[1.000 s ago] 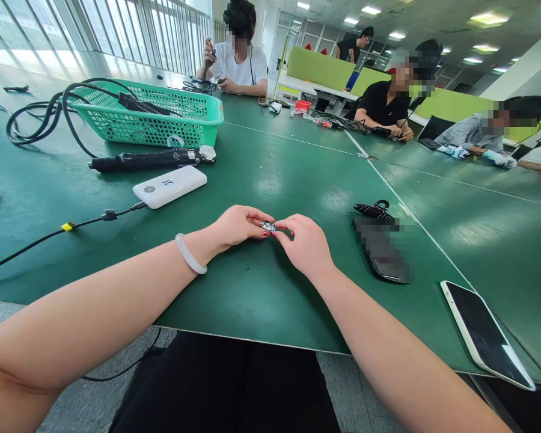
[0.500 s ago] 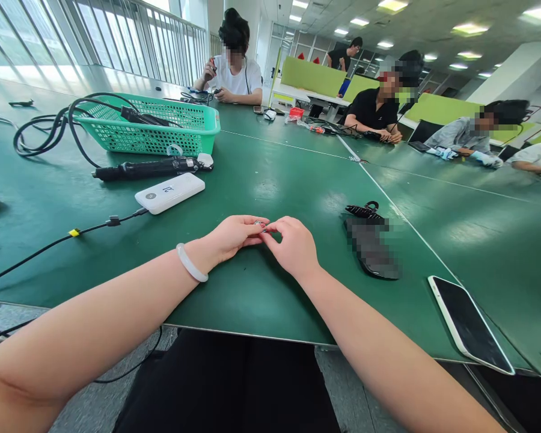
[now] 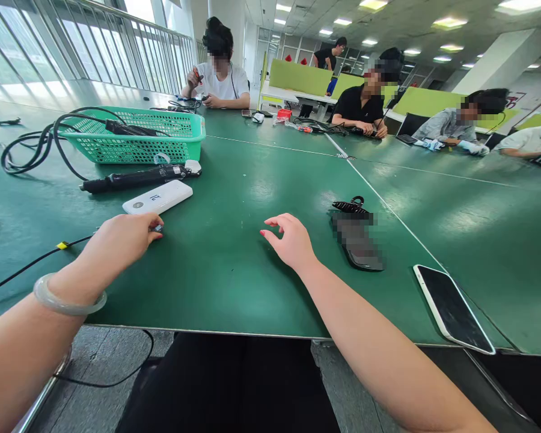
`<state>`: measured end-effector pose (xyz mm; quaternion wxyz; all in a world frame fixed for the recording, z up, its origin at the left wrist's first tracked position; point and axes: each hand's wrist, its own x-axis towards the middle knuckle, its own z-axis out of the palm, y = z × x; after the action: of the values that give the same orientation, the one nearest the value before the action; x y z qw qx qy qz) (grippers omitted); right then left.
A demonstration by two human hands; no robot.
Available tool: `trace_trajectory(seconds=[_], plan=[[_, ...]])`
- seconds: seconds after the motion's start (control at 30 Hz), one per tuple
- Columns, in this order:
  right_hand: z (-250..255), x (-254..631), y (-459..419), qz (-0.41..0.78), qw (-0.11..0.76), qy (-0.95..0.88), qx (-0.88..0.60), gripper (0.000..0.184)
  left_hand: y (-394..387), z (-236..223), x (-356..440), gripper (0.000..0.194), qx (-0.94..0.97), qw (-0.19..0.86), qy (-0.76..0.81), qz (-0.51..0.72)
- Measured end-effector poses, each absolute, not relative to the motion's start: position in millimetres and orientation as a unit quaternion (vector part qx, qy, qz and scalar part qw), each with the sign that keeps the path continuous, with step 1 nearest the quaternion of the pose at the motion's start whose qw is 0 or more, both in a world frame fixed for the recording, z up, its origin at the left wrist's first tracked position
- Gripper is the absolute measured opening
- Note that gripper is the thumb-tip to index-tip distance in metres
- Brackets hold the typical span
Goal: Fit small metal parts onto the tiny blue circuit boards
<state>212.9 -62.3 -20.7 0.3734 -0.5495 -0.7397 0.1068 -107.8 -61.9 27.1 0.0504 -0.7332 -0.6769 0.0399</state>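
My left hand (image 3: 119, 240) is closed, its thumb and fingers pinching a small silvery patterned piece (image 3: 157, 228); most of that piece is hidden, and its kind cannot be made out. Just beyond the same hand lies a white power bank (image 3: 166, 195) with a black cable (image 3: 31, 269) running off to the left. My right hand (image 3: 289, 240) hovers low over the middle of the green table (image 3: 216, 288), thumb and fingers apart, nothing between them. To its right are a black hair claw clip (image 3: 352, 206) and a dark, partly blurred object (image 3: 365, 255).
A green plastic basket (image 3: 135, 153) with coiled black cables stands at the back left. In front of it lies a black cylindrical tool (image 3: 137, 178). A phone (image 3: 451, 307) rests by the near right edge. Several people sit across the table.
The hands have come apart. My left hand has moved left with the small piece, towards the power bank; my right hand has let go of it and opened. The view has shifted slightly.
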Motion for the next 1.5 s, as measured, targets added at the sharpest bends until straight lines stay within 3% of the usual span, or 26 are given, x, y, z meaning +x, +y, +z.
trace_trajectory(seconds=[0.4, 0.73, 0.83, 1.03, 1.13, 1.27, 1.5], plan=[[-22.7, 213.2, -61.6, 0.118, 0.377, -0.735, -0.552, 0.019, -61.1, 39.0, -121.4, 0.033, -0.704, -0.009, -0.708, 0.052], [-22.0, 213.5, -62.5, 0.134, 0.378, -0.728, -0.556, 0.021, -65.6, 27.0, -135.7, 0.040, -0.611, -0.220, -0.731, -0.207], [-22.2, 213.1, -62.2, 0.135, 0.376, -0.731, -0.554, 0.022, -66.6, 17.2, -122.5, 0.038, -0.595, -0.280, -0.701, -0.278], [-22.9, 210.5, -62.2, 0.140, 0.367, -0.737, -0.550, 0.022, -64.2, -3.0, -59.1, 0.029, -0.654, -0.264, -0.650, -0.282], [-24.3, 209.0, -62.0, 0.145, 0.353, -0.744, -0.549, 0.022, -61.4, -3.5, -9.8, 0.026, -0.678, -0.333, -0.581, -0.304], [-26.3, 209.0, -61.9, 0.156, 0.304, -0.774, -0.533, 0.022, -52.0, -6.6, 38.0, 0.023, -0.613, -0.502, -0.484, -0.370], [-26.7, 206.5, -59.3, 0.176, 0.253, -0.803, -0.510, 0.022, -40.3, -16.9, 30.5, 0.019, -0.513, -0.583, -0.440, -0.451]])
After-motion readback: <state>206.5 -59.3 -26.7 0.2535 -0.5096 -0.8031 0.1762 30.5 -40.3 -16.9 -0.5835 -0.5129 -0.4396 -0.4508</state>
